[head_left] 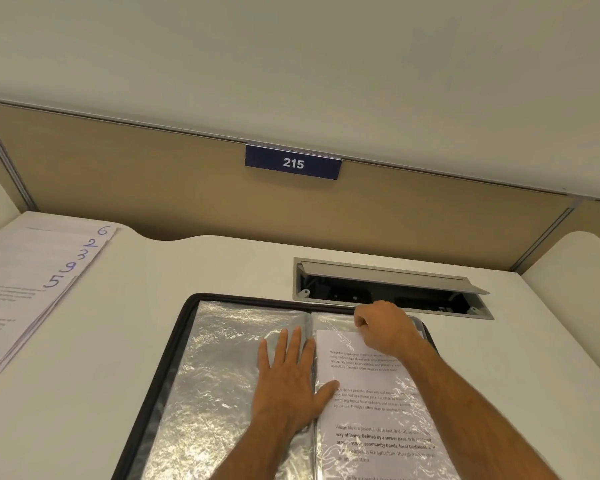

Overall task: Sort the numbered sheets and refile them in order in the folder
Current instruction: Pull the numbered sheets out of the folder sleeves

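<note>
A black-edged folder [174, 344] lies open on the desk in front of me, showing crinkled clear plastic sleeves. My left hand [290, 379] presses flat on the left sleeve [219, 368] beside the spine, thumb across onto the right page. A printed sheet [371, 403] sits inside the right sleeve. My right hand [381, 327] pinches the top edge of that sleeve and sheet, fingers curled. A fanned stack of numbered sheets [32, 289] lies at the far left, with handwritten 6, 2, 3, 9 and 5 showing on their corners.
An open cable tray [388, 289] with a raised grey lid is sunk into the desk just behind the folder. A tan partition [153, 188] carrying a blue "215" sign [293, 163] closes off the back. The white desk top [125, 306] separates the stack from the folder.
</note>
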A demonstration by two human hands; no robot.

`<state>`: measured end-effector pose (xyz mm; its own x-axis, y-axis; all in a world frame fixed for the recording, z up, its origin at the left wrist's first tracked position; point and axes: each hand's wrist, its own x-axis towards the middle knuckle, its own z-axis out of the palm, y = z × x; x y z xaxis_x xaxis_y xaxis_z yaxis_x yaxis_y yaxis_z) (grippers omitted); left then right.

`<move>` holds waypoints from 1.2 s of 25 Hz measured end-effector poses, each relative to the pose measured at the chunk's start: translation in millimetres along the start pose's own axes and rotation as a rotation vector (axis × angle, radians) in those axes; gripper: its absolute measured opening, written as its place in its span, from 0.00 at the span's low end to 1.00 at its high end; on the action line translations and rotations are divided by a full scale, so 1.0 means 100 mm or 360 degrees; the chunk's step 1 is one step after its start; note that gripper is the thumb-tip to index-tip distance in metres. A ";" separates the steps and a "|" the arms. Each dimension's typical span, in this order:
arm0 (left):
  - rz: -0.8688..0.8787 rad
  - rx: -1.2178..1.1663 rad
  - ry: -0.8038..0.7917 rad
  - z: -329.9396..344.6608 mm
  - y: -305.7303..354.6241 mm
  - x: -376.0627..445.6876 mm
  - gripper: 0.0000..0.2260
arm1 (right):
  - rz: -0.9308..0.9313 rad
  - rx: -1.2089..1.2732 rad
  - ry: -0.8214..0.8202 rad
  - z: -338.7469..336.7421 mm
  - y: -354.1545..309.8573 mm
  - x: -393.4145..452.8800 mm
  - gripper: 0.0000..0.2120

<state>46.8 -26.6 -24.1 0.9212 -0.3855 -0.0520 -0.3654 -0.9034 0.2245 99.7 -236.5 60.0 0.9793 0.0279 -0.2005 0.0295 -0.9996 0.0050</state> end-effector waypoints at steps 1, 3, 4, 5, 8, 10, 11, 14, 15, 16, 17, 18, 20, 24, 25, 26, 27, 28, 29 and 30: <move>0.0002 0.0003 -0.0006 0.00 0.00 0.00 0.42 | 0.0021 0.0057 -0.0045 -0.03 0.02 0.02 0.06; 0.0010 0.0004 -0.0010 0.01 0.00 0.00 0.42 | 0.0063 0.0189 -0.0098 -0.08 0.05 0.06 0.08; 0.0014 -0.0004 -0.0003 0.01 0.00 0.00 0.42 | 0.0081 0.0255 -0.0115 -0.11 0.07 0.07 0.07; 0.0018 -0.0015 0.0008 0.02 0.00 0.00 0.42 | 0.0106 0.0327 -0.0145 -0.14 0.09 0.09 0.05; 0.0018 -0.0034 0.0038 0.02 -0.01 -0.01 0.42 | 0.0216 0.0483 -0.0285 -0.21 0.11 0.13 0.09; 0.0022 -0.0031 0.0040 0.02 -0.01 -0.01 0.42 | 0.0254 0.0451 -0.0427 -0.23 0.11 0.17 0.07; 0.0027 -0.0035 0.0050 0.02 -0.01 -0.01 0.42 | 0.0259 0.0433 -0.0499 -0.24 0.11 0.19 0.07; 0.0046 -0.0066 0.0120 0.05 -0.01 0.00 0.42 | 0.0249 0.0359 -0.0638 -0.24 0.11 0.25 0.04; 0.0050 -0.0080 0.0161 0.08 -0.01 0.00 0.42 | 0.0242 0.0337 -0.0664 -0.21 0.12 0.28 0.03; 0.0049 -0.0100 0.0204 0.09 -0.02 0.01 0.42 | 0.0235 0.0328 -0.0668 -0.18 0.13 0.30 0.02; 0.0054 -0.0115 0.0237 0.10 -0.02 0.01 0.43 | 0.0231 0.0324 -0.0644 -0.16 0.13 0.30 0.02; 0.0063 -0.0115 0.0223 0.10 -0.02 0.01 0.44 | 0.0228 0.0334 -0.0587 -0.15 0.14 0.31 0.03; 0.0070 -0.0099 0.0187 0.09 -0.01 0.01 0.46 | 0.0210 0.0312 -0.0358 -0.17 0.14 0.33 0.04; 0.0095 -0.0155 0.0162 0.09 0.00 -0.01 0.45 | 0.0246 0.0109 0.0207 -0.31 0.10 0.42 0.04; 0.0095 -0.0159 0.0164 0.11 0.00 0.00 0.45 | 0.0257 0.0062 0.0319 -0.36 0.11 0.47 0.04; 0.0089 -0.0154 0.0188 0.12 -0.01 0.00 0.45 | 0.0262 0.0023 0.0420 -0.41 0.12 0.52 0.05; 0.0086 -0.0148 0.0208 0.13 -0.01 0.01 0.44 | 0.0262 -0.0002 0.0517 -0.47 0.13 0.56 0.05; 0.0081 -0.0141 0.0221 0.13 0.00 0.02 0.44 | 0.0261 -0.0016 0.0607 -0.53 0.14 0.59 0.05; 0.0075 -0.0128 0.0218 0.13 0.00 0.02 0.44 | 0.0254 -0.0030 0.0681 -0.59 0.16 0.62 0.05; 0.0072 -0.0118 0.0222 0.13 0.00 0.02 0.44 | 0.0241 -0.0051 0.0748 -0.66 0.17 0.64 0.06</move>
<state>46.6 -29.8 -36.4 0.9154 -0.3913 0.0941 -0.4010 -0.8673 0.2949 176.5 -251.0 112.0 0.9572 -0.1085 0.2682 -0.1212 -0.9921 0.0314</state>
